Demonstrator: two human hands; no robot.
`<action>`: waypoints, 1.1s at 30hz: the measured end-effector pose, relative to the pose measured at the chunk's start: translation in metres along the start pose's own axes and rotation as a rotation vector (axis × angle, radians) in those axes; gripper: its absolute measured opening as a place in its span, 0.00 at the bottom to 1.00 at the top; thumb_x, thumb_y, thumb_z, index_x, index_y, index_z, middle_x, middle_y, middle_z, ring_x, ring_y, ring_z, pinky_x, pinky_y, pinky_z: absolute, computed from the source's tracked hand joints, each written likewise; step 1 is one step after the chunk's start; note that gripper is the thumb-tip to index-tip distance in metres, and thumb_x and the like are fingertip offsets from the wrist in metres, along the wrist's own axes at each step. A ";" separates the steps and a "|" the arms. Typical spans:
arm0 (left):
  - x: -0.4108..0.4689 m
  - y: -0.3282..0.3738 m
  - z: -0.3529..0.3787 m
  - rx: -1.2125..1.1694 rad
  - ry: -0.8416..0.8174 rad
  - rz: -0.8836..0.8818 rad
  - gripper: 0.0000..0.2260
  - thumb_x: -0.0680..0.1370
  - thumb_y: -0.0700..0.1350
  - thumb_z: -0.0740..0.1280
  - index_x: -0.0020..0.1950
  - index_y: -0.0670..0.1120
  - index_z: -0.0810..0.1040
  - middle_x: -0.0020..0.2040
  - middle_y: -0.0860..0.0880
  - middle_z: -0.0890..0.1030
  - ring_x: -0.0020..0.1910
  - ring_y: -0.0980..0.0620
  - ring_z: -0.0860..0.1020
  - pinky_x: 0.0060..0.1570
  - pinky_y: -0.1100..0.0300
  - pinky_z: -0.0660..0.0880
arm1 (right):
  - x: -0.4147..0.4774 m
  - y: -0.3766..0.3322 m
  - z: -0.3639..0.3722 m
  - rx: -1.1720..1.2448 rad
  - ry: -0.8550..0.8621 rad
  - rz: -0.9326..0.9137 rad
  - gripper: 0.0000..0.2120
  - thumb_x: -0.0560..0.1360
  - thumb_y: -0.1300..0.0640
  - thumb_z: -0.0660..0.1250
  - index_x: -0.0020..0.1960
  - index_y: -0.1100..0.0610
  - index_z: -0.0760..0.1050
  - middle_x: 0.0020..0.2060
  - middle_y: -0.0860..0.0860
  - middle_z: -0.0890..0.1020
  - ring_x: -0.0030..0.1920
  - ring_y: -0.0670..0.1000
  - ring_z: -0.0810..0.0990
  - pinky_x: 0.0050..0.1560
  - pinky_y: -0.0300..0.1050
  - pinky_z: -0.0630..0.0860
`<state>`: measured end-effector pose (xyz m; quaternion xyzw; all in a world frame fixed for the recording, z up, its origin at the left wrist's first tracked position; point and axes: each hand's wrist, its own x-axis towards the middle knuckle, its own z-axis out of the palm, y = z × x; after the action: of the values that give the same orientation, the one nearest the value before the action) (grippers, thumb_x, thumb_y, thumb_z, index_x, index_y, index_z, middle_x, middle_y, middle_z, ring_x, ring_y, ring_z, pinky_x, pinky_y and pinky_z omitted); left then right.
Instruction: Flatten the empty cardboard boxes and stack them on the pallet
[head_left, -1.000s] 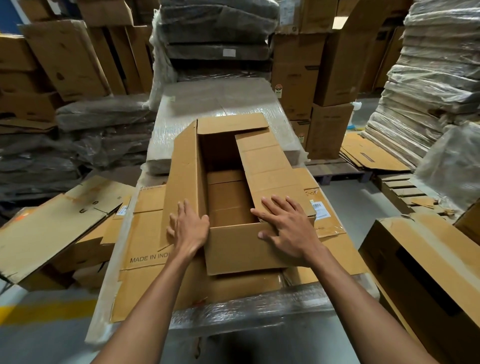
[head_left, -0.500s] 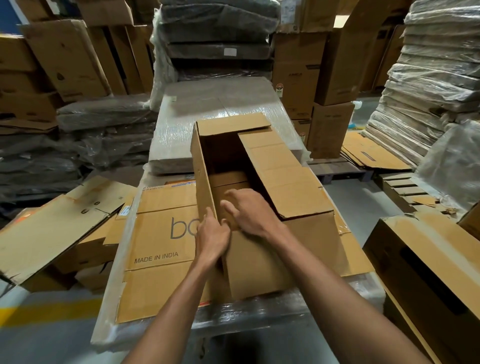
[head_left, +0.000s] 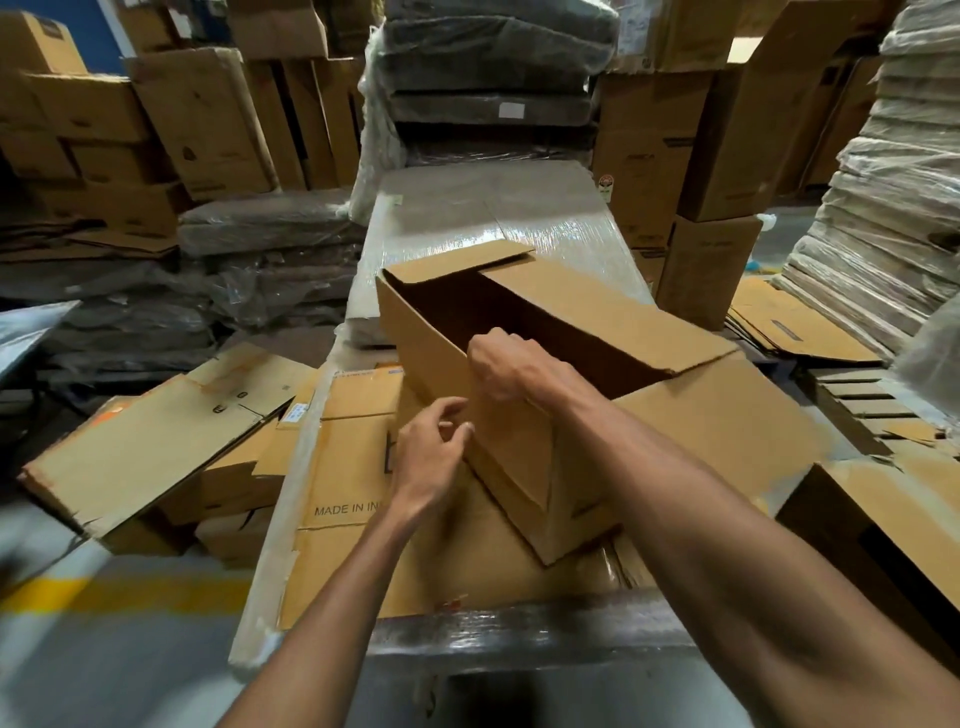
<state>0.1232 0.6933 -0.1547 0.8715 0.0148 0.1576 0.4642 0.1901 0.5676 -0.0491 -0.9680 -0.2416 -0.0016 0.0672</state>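
An open brown cardboard box (head_left: 597, 312) lies skewed on a pile of flattened cardboard sheets (head_left: 348, 467), one printed "MADE IN INDIA". The pile rests on a plastic-wrapped stack (head_left: 493, 208). My right hand (head_left: 506, 366) grips the box's near rim, its fingers curled over the edge into the dark inside. My left hand (head_left: 434, 449) is at the near left corner of the box, fingers and thumb curled on the corner edge. The box's right flap is folded over its top, and its far flap stands open.
Loose flattened boxes (head_left: 145, 441) lie on the floor at left. Another brown box (head_left: 883, 525) stands close at lower right, with a wooden pallet (head_left: 872, 405) behind it. Wrapped stacks (head_left: 893, 208) and upright boxes ring the area. A yellow line (head_left: 130, 592) marks the floor.
The box has swung further clockwise and leaned to the right. My right hand moved from the right flap to the near rim, and my left hand followed the near corner.
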 end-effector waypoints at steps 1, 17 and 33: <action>0.009 0.003 -0.001 0.048 0.040 0.062 0.18 0.80 0.43 0.70 0.70 0.47 0.76 0.66 0.49 0.79 0.62 0.54 0.77 0.61 0.59 0.77 | -0.003 0.009 -0.006 -0.021 0.007 -0.022 0.05 0.79 0.62 0.64 0.54 0.61 0.77 0.48 0.55 0.79 0.43 0.57 0.80 0.43 0.51 0.78; 0.048 -0.001 0.015 0.607 -0.083 0.307 0.21 0.71 0.66 0.71 0.50 0.50 0.77 0.44 0.53 0.79 0.46 0.53 0.75 0.61 0.45 0.65 | -0.112 0.172 0.018 -0.107 0.163 0.215 0.09 0.81 0.57 0.67 0.59 0.50 0.81 0.51 0.50 0.84 0.52 0.52 0.84 0.50 0.50 0.81; -0.004 -0.002 0.047 0.551 -0.082 0.290 0.23 0.78 0.65 0.64 0.62 0.49 0.75 0.55 0.50 0.80 0.54 0.49 0.78 0.61 0.51 0.71 | -0.094 0.100 0.126 -0.016 0.452 0.044 0.09 0.73 0.50 0.75 0.50 0.53 0.80 0.43 0.51 0.85 0.44 0.53 0.82 0.55 0.57 0.77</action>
<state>0.1331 0.6554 -0.1816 0.9631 -0.0864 0.1768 0.1836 0.1504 0.4530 -0.1903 -0.9487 -0.1990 -0.2187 0.1121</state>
